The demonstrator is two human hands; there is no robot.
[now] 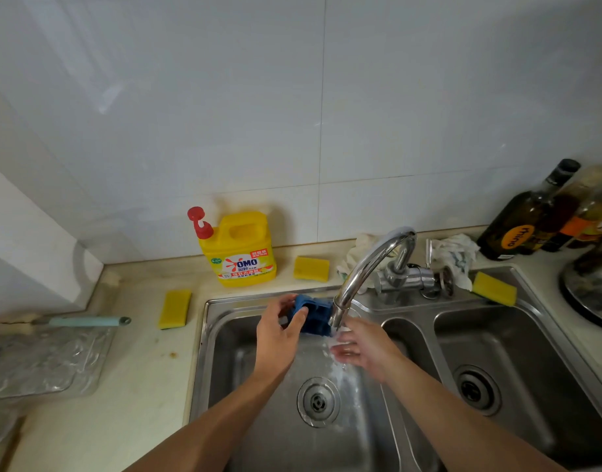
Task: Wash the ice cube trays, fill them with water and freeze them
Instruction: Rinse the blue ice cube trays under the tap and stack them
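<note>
Washing step: the right hand lies open under running water; the left hand grips the blue ice tray above the sink, seemingly just beside the stream. Next, bring it under the tap.

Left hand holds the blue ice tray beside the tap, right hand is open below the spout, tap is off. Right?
No, the tap is running: the head view shows water pouring onto the open right hand. The left hand does hold the blue ice tray beside the tap.
</note>
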